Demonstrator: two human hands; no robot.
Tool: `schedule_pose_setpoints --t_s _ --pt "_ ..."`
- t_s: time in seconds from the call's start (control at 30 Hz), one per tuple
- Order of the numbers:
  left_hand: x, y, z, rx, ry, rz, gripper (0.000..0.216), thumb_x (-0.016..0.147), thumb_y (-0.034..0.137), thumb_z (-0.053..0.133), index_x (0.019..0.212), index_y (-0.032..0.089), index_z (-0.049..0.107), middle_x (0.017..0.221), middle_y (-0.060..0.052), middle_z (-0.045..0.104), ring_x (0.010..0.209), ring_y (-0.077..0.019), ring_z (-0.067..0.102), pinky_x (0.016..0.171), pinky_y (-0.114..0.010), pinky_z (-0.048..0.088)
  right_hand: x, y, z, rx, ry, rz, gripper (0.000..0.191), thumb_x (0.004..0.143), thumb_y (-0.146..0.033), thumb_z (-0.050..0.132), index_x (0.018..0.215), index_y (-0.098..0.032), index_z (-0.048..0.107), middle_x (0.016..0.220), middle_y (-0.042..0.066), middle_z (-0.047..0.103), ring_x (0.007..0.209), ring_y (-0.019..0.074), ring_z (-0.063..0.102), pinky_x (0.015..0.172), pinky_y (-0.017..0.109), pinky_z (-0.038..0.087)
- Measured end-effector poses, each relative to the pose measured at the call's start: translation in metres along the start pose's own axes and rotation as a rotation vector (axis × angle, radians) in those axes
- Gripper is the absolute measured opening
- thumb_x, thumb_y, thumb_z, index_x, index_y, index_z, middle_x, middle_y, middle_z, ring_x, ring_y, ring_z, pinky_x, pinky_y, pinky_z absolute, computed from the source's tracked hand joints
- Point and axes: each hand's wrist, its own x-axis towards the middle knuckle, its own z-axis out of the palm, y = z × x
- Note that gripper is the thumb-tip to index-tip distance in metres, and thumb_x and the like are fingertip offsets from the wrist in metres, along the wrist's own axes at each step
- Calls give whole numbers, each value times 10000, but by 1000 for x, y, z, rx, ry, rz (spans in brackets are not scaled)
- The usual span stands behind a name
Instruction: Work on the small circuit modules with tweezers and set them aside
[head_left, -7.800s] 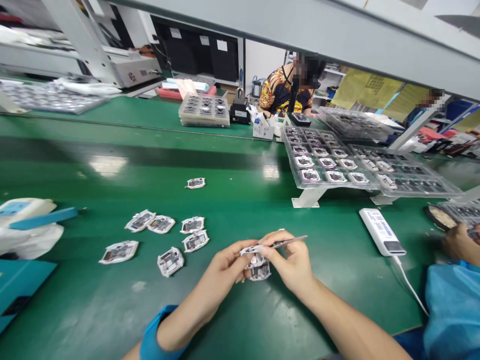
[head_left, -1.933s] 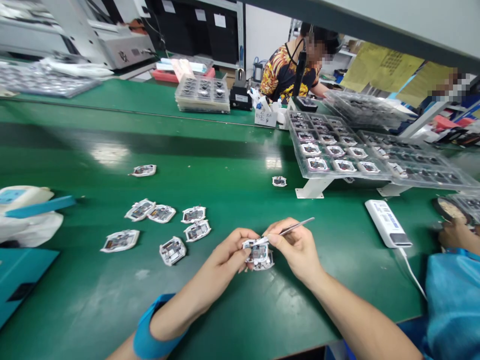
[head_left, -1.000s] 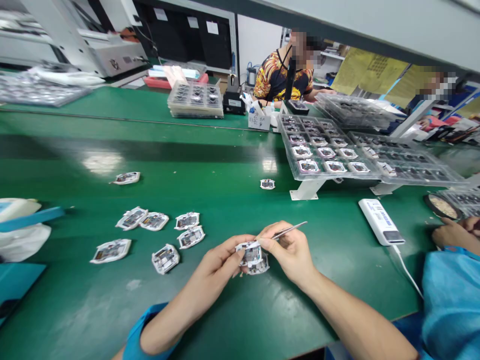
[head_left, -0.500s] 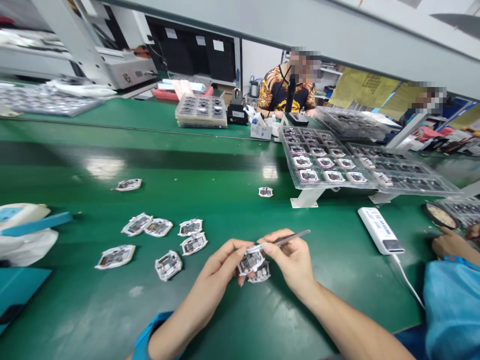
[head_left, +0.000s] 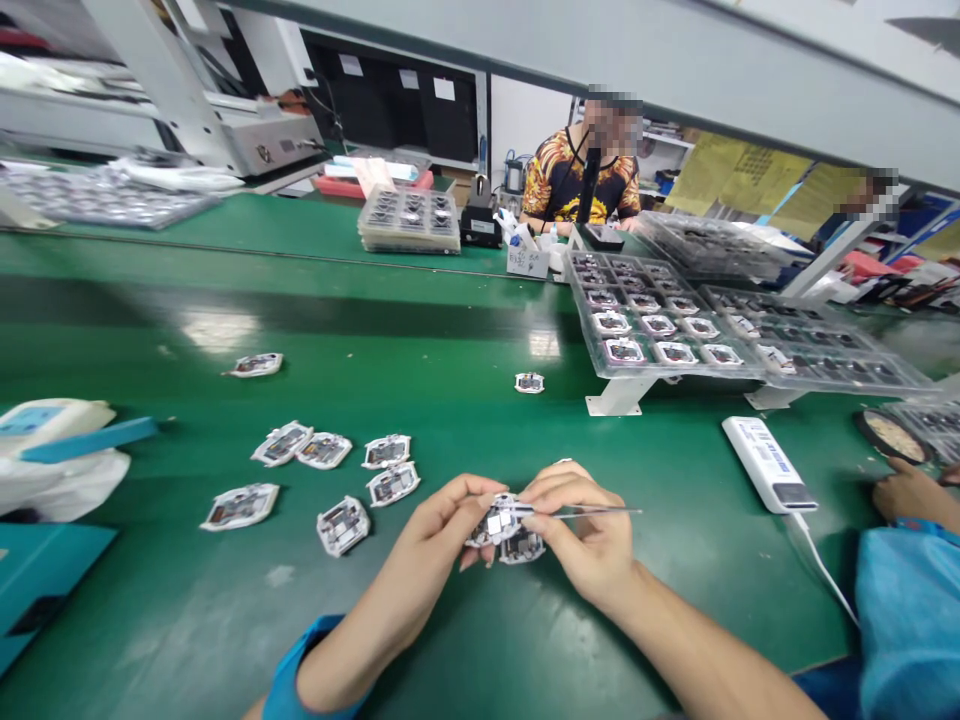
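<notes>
My left hand [head_left: 442, 530] is closed on a white-framed watch housing [head_left: 495, 522] with circuitry inside, gripping it at its left and upper edge. My right hand [head_left: 589, 525] pinches slim metal tweezers [head_left: 592, 511], whose shaft lies nearly level and whose tips are at the held housing. Just below and right of it is a second housing [head_left: 523, 547]; whether this one is held or lies on the table I cannot tell. A small white piece peeks out behind my right hand, mostly hidden.
Several similar housings [head_left: 343, 525] lie loose on the green table [head_left: 420, 640] to the left, and a single one [head_left: 529, 383] farther back. Clear trays [head_left: 679, 350] of housings stand raised at right. A white device [head_left: 769, 465] has a cable. A co-worker's hand [head_left: 904, 490] is far right.
My right hand has turned, bringing the tweezers from a raised slant to nearly level, with their tips over the held housing. The left hand keeps its hold. The view has shifted slightly.
</notes>
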Motion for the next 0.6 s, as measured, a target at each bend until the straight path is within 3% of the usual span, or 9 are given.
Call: schedule_pose_setpoints --t_s 0.1,0.27,0.6 --pt "-1 2 0 18 0 -25 313 814 469 610 878 163 625 615 37 556 556 -112 476 506 -218 323 1 -2 -1 -62 -28 -79 171 791 -69 709 880 -215 698 839 68 766 789 218 694 751 402 546" --pt "-2 3 0 8 -7 -63 311 793 477 624 858 173 628 622 43 548 558 -107 472 512 -214 321 2 -2 -2 -84 -42 -65 145 800 -75 704 837 -215 704 808 63 768 773 214 695 744 393 542" --pt "-1 0 0 39 -42 -60 338 804 502 595 873 174 632 636 37 556 578 -118 481 527 -226 326 -1 2 -2 85 12 219 90 835 -131 683 850 -218 665 826 29 744 772 179 712 694 312 557"
